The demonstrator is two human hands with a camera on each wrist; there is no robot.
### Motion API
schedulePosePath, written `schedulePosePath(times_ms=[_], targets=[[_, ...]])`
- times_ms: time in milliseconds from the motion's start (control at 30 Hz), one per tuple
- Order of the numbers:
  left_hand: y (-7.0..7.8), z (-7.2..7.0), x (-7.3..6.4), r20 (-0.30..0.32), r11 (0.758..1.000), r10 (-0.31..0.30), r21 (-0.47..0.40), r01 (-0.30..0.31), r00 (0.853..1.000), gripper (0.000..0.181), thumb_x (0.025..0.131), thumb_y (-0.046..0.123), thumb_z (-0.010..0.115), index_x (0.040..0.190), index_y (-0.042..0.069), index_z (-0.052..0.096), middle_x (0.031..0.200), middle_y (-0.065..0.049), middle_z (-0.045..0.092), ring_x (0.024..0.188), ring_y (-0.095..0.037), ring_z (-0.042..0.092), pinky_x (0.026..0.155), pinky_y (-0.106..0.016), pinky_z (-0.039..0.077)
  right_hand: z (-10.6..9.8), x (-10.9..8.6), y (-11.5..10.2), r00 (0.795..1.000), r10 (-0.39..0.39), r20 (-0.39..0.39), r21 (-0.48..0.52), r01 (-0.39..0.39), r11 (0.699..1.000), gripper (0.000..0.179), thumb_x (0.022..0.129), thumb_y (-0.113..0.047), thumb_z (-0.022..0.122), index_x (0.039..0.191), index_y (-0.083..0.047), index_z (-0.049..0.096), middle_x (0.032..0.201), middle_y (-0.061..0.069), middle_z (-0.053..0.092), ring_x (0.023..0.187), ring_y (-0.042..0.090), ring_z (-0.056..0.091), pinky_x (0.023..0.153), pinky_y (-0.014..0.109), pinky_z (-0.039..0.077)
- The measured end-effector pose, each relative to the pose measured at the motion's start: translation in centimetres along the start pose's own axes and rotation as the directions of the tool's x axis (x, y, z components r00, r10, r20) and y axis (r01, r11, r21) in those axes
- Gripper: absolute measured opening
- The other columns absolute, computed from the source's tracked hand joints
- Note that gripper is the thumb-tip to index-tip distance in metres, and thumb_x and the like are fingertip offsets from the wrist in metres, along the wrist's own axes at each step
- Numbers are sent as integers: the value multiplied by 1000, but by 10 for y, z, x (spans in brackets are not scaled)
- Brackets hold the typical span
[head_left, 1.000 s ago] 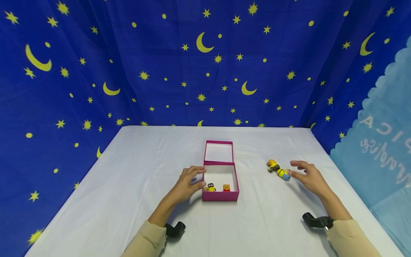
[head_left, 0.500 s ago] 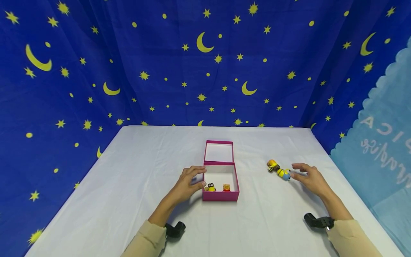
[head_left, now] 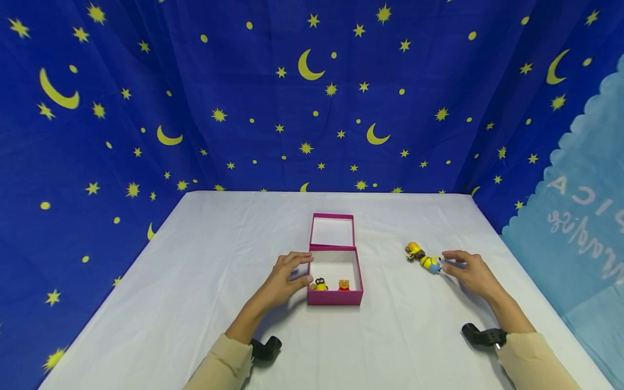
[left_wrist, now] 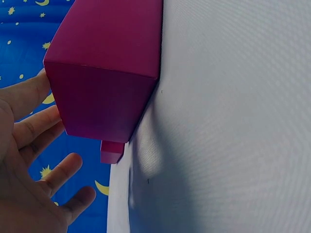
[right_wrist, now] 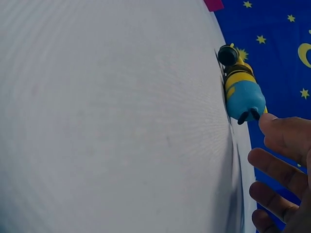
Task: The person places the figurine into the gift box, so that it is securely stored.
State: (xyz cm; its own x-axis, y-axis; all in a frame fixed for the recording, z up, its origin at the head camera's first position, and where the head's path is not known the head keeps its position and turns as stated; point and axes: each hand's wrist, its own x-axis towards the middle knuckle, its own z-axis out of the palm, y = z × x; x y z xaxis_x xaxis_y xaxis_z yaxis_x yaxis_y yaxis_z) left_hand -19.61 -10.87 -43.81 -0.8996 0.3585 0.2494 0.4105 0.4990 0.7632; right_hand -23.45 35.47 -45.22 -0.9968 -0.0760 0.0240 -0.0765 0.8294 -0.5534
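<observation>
A magenta box [head_left: 335, 298] stands in the middle of the table, its white-lined lid [head_left: 332, 231] tipped back behind it. My left hand [head_left: 284, 280] rests its fingertips and thumb on the box's left rim. Inside, along the front wall, are a minion figure [head_left: 320, 284] with goggles and a Winnie-the-Pooh figure [head_left: 344, 285] in red. Right of the box, a minion figure in blue overalls [head_left: 431, 265] lies down, end to end with a yellow-and-brown figure [head_left: 414, 251]. My right hand [head_left: 472, 272] holds nothing, fingers relaxed; its thumb is close by the blue minion's feet [right_wrist: 249, 115].
A white cloth covers the table [head_left: 219, 244]. Behind and to the left hangs a dark blue curtain [head_left: 263, 97] with yellow stars and moons; a light blue cloth [head_left: 580, 216] hangs at the right. Black wrist mounts [head_left: 266, 349] jut inward from both wrists.
My right hand has drawn back slightly to the right from the blue minion's feet. The left hand, the box and the figures keep their places.
</observation>
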Motion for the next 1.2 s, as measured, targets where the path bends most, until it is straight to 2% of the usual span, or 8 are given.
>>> schedulePosePath(times_ms=[400, 667, 1000, 1200], targets=[[2, 0, 1, -3, 1000, -10, -6, 10, 1000, 44, 86, 17, 68, 127, 5, 57, 137, 0, 51, 122, -22, 40, 97, -40, 35, 5, 3, 1, 1000, -15, -6, -12, 15, 1000, 46, 90, -23, 62, 128, 1, 53, 126, 28, 55, 114, 47, 48, 90, 61, 37], [2, 0, 0, 6, 1000, -16, -11, 16, 1000, 44, 86, 16, 67, 128, 5, 57, 138, 0, 51, 123, -22, 39, 98, -41, 34, 9, 4, -2, 999, -18, 28, 8, 17, 1000, 48, 90, -28, 62, 129, -1, 53, 128, 27, 55, 118, 46, 47, 92, 62, 37], [2, 0, 0, -1, 1000, -7, -8, 7, 1000, 44, 86, 16, 68, 128, 5, 57, 138, -1, 51, 123, -23, 39, 98, -41, 35, 14, 4, -10, 994, -106, 30, 41, 105, 994, 48, 88, -26, 65, 126, 0, 56, 125, 26, 58, 114, 43, 51, 92, 60, 37], [2, 0, 0, 4, 1000, -19, -12, 19, 1000, 45, 86, 16, 68, 128, 5, 57, 138, 0, 51, 123, -23, 39, 98, -41, 34, 16, 5, -17, 993, -101, 53, 43, 99, 994, 53, 87, -27, 66, 131, -1, 51, 129, 24, 56, 118, 43, 48, 94, 62, 34]])
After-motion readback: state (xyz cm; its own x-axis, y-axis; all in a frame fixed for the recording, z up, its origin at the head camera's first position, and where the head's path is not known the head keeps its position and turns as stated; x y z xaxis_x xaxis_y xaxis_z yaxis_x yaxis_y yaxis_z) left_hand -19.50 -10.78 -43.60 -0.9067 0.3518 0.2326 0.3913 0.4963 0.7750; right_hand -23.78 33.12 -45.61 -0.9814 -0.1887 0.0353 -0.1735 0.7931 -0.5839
